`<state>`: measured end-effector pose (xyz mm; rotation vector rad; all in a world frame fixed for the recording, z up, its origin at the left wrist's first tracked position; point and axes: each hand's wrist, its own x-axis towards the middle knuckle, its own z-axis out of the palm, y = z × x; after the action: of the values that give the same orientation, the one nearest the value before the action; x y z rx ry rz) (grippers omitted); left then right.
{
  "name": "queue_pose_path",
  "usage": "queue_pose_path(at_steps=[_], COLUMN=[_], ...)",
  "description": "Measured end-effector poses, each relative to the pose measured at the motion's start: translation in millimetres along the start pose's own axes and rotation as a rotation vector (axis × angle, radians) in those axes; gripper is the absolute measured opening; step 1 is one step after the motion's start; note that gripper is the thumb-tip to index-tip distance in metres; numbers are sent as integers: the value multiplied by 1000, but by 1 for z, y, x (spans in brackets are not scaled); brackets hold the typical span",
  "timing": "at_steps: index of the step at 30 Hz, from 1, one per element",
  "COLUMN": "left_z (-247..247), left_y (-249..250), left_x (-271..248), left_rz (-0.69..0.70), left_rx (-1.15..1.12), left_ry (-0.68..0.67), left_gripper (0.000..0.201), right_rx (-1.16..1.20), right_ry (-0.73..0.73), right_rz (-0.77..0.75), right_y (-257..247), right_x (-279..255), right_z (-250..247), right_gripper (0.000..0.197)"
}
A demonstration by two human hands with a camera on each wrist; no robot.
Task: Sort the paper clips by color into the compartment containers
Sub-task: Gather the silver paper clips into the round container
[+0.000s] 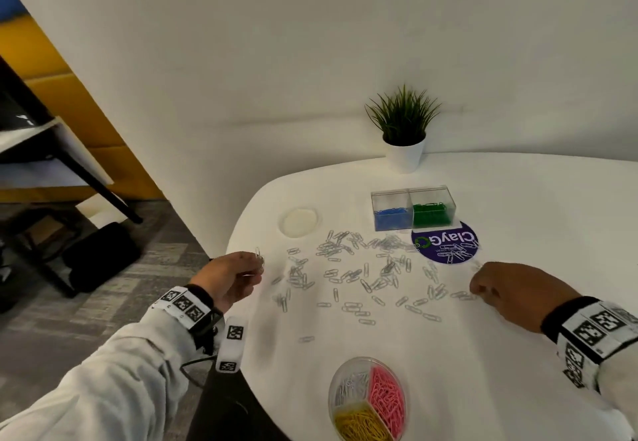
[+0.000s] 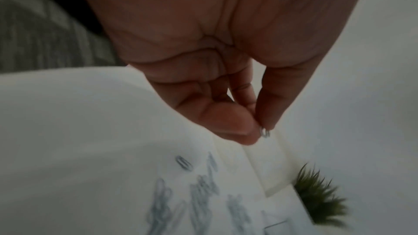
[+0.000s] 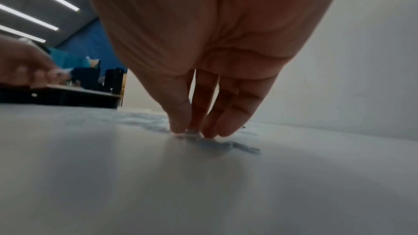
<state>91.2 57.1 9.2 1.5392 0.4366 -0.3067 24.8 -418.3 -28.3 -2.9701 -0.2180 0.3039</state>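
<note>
Clip (image 1: 258,257) of silver wire is pinched upright betw. thumb and forefinger of the left hand (image 1: 229,278), raised over the table (image 1: 518,216) edge. Round divided container (image 1: 368,399), w/ its silver compartment, lies nearer-right of that grip. Right hand (image 1: 511,290) fingertips (image 3: 181,128) are pressed onto flat clips (image 1: 462,295), seemingly pinching.

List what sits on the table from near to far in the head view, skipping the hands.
Round divided container → loose silver paper clips → purple sticker → round white lid → clear box with blue and green clips → potted plant.
</note>
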Motion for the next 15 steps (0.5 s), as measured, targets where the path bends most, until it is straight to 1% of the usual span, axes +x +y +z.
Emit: queue_pose_path(at_steps=[2,4,5,8,10,12,15], left_z=[1,2,3,6,8,10,10], left_y=[2,2,2,0,-1,-3,-5], left_x=[-5,-7,-7,-4,0,6,10], left_rz=[-78,-147,-165,-171,-181,-200,-189], left_rx=[-216,-336,-360,-405,-387,-324,-216], left_ry=[-12,-19,-28,-81,-86,-69,-15], left_gripper=[11,11,10,6,8,18,26], right_rx=[-26,-2,0,24,68,180,494], right_ry=[-1,-4,-10,-37,-50,20,216], right_rz=[-3,24,47,110,150,220,327], right_y=[-3,-1,0,-5,-4,3,18], right_x=[1,3,4,3,3,2,-1], right_z=[0,2,3,4,0,-7,-21], right_gripper=[14,19,21,13,11,13,10])
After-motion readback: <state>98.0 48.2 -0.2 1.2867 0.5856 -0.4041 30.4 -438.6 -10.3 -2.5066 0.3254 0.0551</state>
